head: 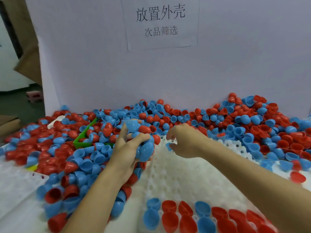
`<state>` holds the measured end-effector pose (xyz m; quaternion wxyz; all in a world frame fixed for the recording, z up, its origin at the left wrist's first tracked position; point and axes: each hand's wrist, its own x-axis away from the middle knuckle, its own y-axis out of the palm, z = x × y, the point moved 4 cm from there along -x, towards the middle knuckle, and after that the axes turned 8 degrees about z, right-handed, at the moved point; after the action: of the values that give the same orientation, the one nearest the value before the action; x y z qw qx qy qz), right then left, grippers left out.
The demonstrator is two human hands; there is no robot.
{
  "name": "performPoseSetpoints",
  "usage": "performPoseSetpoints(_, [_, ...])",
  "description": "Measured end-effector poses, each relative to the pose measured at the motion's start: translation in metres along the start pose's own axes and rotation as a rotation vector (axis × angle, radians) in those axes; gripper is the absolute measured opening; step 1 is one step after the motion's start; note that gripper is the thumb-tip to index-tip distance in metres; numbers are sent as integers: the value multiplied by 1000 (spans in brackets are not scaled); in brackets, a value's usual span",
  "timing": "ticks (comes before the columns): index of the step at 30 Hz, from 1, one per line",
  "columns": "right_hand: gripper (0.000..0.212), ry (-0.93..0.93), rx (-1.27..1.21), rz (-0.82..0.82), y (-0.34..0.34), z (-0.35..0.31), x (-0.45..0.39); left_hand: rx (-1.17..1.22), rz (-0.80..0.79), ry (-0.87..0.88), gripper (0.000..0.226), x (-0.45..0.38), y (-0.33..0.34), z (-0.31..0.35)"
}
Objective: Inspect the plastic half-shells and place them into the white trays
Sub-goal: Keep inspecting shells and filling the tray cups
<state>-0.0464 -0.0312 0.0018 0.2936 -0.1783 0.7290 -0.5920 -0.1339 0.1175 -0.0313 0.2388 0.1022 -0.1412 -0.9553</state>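
While the tray fills from the near edge, here is the scene near to far.

near rows: blue and red shells (183, 216) already sit in the sockets of the white tray (181, 175), two rows along the near edge; blurred, so exact seating cannot be told.
tray middle: bare sockets between the filled rows and the hands; plenty left to fill.
second tray: another white tray (11, 175) at lower left, mostly bare, partly under loose shells.
left hand: left hand (129, 145) curled round a handful of shells (143, 140), mostly blue with one red on top, held just above the tray's far left part.
right hand: right hand (181, 140) over the far part of the tray, fingertips (170, 136) drawn together; a blue shell (168, 146) sits right at the thumb, looks pinched, blur leaves it unsure.
step: feeding from the left handful, one shell at a time going to the tray; task early to mid.
next move: judged, set the blue shell rim-up into a free socket, then take the next from the left hand; needs a quick look for defects first.
green bin: green bin (84, 137) left of the left hand, shells inside; use unclear.
pile: loose shell pile (235, 121) all round the tray and up to the back board.
back: white board (168, 73) with a paper sign (160, 22).
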Motion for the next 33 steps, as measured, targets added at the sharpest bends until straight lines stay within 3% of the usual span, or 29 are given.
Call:
performPoseSetpoints(1, [9,23,74,-38,12,-3,-8,1,3,-2,28,0,0,0])
performPoseSetpoints(4, [21,84,158,-64,33,-3,-20,4,22,-14,32,0,-1,0])
performPoseSetpoints(5, [17,96,166,-44,33,-1,-22,3,23,-15,33,0,-1,0])
performPoseSetpoints(9, [13,151,-91,136,10,10,-19,0,19,-22,36,2,0,1])
performPoseSetpoints(12, [19,146,-396,633,-45,16,8,-8,17,-26,32,4,3,-1])
performPoseSetpoints(16, [18,-45,-744,1334,-125,17,57,9,1,-39,33,4,6,-1])
performPoseSetpoints(18, [12,-81,-876,1549,-151,18,58,11,-15,-40,33,4,9,0])
performPoseSetpoints(20, [12,-46,-887,1662,-162,12,42,-2,-40,-40,34,5,12,0])
performPoseSetpoints(21, [18,3,-835,1627,-163,8,27,-12,-50,-41,34,6,13,0])
performPoseSetpoints(22, [26,46,-771,1474,-159,2,9,-23,-58,-39,35,7,13,-1])
performPoseSetpoints(25, [63,104,-433,501,-106,-17,-37,-45,-73,-36,35,9,14,-3])
performPoseSetpoints(26, [69,93,-306,292,-85,-19,-37,-47,-79,-33,35,8,14,-4])
performPoseSetpoints(28, [63,60,-184,151,-63,-18,-24,-47,-96,-27,36,8,15,-5])
performPoseSetpoints(33, [39,26,-177,112,-61,-2,22,-78,-135,2,37,10,20,-6])
